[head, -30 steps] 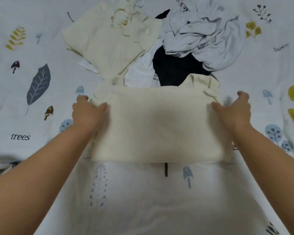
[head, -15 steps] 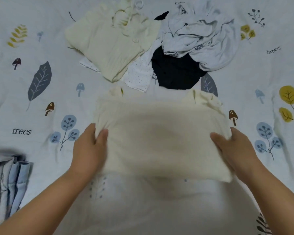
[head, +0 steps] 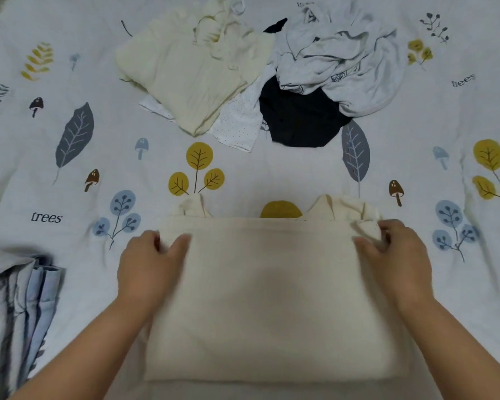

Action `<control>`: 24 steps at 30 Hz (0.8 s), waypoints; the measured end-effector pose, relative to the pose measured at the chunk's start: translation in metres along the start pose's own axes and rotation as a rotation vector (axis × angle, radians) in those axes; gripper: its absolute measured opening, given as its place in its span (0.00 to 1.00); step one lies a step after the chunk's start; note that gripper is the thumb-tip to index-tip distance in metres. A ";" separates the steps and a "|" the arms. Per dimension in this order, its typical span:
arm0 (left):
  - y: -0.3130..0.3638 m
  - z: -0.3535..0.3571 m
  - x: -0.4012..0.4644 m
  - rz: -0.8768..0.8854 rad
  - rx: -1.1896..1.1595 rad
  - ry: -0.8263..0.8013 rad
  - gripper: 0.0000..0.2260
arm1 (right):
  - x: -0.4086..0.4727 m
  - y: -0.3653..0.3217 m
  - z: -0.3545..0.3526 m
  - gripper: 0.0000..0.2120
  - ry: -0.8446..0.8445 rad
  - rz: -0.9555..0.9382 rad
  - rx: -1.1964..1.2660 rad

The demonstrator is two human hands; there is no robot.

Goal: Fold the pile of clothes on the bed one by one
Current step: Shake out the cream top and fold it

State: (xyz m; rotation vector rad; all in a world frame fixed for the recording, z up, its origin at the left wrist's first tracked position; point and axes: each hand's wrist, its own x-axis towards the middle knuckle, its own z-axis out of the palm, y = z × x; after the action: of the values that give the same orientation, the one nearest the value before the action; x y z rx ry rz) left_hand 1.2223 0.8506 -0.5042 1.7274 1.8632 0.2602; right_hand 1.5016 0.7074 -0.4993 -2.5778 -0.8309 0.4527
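Observation:
A cream garment (head: 272, 298) lies folded into a wide rectangle on the bed right in front of me, with two cloth corners sticking out at its far edge. My left hand (head: 147, 267) grips its upper left corner, thumb on top. My right hand (head: 396, 258) pinches a bunched bit of cloth at the upper right corner. Farther back lies the pile: a pale yellow garment (head: 185, 70), a white dotted piece (head: 237, 122), a black garment (head: 298, 119) and a crumpled light grey garment (head: 338, 53).
The bed sheet (head: 70, 215) is pale blue with printed leaves, mushrooms and the word "trees". A striped blue and white cloth (head: 15, 310) lies bunched at the near left edge. Bare sheet lies between the folded garment and the pile.
Both hands have pulled the cream garment toward me, away from the pile. A strip of printed sheet now shows between them. The right hand now pinches the bunched corner.

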 end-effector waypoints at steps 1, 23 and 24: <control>0.005 0.000 0.007 0.015 0.007 0.005 0.17 | 0.006 -0.001 0.003 0.11 0.007 -0.024 0.011; -0.051 0.045 -0.055 0.757 0.636 -0.200 0.27 | -0.070 0.043 0.037 0.33 -0.296 -0.532 -0.614; -0.054 0.043 -0.050 0.739 0.649 -0.188 0.28 | -0.066 0.049 0.030 0.33 -0.307 -0.505 -0.636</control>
State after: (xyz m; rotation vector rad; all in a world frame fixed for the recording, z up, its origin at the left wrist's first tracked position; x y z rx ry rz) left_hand 1.1994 0.7850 -0.5525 2.7328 1.1581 -0.2607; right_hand 1.4622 0.6387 -0.5363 -2.7020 -1.9398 0.4865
